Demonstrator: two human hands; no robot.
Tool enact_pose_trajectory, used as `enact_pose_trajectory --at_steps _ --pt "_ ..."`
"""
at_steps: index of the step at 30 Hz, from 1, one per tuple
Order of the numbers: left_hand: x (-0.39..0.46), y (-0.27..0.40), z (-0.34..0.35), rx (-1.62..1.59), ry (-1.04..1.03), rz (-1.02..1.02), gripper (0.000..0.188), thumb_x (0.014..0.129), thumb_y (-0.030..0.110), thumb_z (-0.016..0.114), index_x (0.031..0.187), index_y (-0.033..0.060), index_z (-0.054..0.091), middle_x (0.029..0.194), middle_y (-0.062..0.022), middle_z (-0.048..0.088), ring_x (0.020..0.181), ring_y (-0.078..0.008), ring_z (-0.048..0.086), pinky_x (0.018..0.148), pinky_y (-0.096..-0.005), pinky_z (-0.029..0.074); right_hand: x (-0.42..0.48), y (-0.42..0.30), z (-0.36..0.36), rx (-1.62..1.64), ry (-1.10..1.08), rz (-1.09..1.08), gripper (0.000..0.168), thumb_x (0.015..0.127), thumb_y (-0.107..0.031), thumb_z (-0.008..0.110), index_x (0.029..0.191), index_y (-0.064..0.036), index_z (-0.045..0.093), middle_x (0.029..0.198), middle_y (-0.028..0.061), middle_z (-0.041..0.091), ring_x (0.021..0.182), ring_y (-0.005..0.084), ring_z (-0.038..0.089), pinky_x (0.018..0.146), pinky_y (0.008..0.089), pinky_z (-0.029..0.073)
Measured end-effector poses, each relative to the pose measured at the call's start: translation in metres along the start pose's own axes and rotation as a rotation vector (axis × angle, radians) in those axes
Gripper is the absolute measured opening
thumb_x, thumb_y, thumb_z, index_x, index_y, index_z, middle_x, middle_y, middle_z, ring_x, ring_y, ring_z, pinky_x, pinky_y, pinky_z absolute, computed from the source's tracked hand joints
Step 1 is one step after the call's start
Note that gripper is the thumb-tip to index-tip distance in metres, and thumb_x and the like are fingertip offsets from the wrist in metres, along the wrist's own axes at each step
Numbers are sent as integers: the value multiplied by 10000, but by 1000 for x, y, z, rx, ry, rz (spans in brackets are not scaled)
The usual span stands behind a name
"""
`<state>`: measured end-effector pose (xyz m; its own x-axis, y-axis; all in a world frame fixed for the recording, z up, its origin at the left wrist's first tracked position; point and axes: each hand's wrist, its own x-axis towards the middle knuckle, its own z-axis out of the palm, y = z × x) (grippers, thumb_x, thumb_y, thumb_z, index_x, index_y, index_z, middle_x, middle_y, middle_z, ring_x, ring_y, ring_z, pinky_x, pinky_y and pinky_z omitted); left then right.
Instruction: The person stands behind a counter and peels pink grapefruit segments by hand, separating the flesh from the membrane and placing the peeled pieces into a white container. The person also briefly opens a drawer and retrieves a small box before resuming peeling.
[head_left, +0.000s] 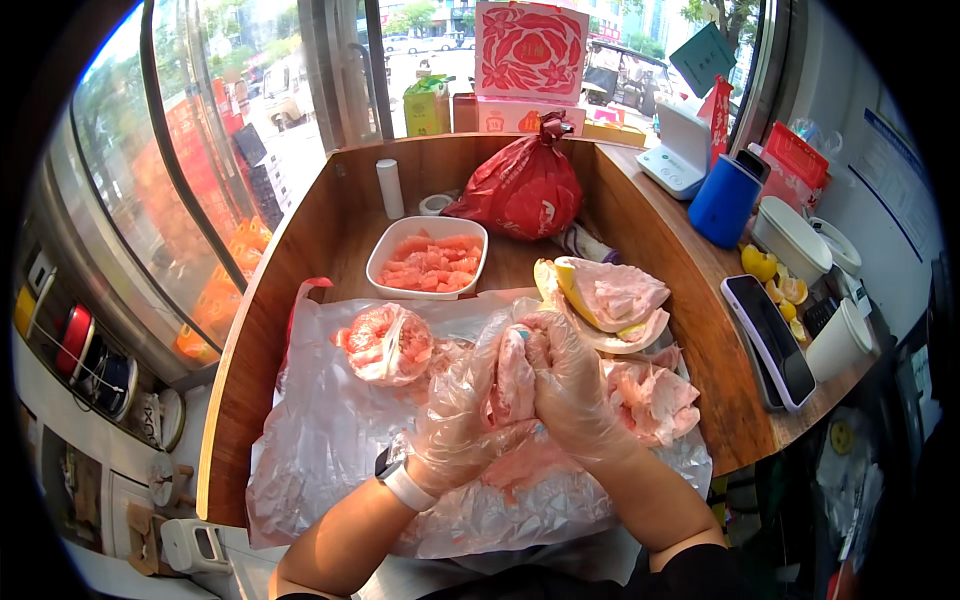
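Both my hands wear clear plastic gloves and hold one piece of pomelo (514, 379) between them, its pale membrane facing up. My left hand (459, 409) grips its left side, and my right hand (574, 382) closes on its right side. Left of them a partly peeled red pomelo (390, 343) rests on a clear plastic sheet (330, 450). Scraps of membrane (649, 397) lie to the right, below thick pieces of pomelo rind (619, 296). Beyond the sheet, a white tub (373, 266) holds peeled red flesh (431, 262).
A knotted red plastic bag (525, 187) stands behind the tub, with a white cylinder (389, 187) to its left. Raised wooden sides (262, 300) border the work surface. Along the right ledge are a phone (769, 337), a paper cup (838, 341), a blue container (725, 201) and peeled citrus (759, 262).
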<state>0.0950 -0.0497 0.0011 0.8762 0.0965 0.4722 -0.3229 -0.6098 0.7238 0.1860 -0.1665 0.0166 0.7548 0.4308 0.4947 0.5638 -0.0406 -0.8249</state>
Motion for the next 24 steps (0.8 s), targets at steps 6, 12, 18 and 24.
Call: enact_pose_trajectory --at_steps 6,12,18,24 --pt "2 -4 3 282 161 202 650 738 165 680 1303 -6 409 1145 -148 548 1026 -293 531 896 -390 410 -1 9 -2 -51 44 -122 170 900 -102 535 1014 20 566 809 144 626 694 207 614 636 308 487" --pt "8 3 -21 -1168 18 -473 579 833 230 606 1318 -9 398 1163 -78 528 996 -145 534 871 -279 442 7 -6 -20 842 -267 444 274 912 -242 577 1058 -14 535 870 29 594 724 55 572 631 201 496" --pt "12 -3 -34 -1264 242 -350 481 885 293 556 1257 5 456 874 -40 562 781 -136 536 712 -273 449 11 -10 -33 803 -393 491 273 903 -318 573 893 -53 512 673 17 515 538 77 504 476 224 441" --pt "14 -24 -99 -424 756 -281 365 897 79 541 1246 -7 475 1021 -74 614 898 -91 575 733 -183 461 7 6 -34 509 -10 189 274 953 -339 460 899 -76 513 760 41 538 653 132 542 620 287 475"
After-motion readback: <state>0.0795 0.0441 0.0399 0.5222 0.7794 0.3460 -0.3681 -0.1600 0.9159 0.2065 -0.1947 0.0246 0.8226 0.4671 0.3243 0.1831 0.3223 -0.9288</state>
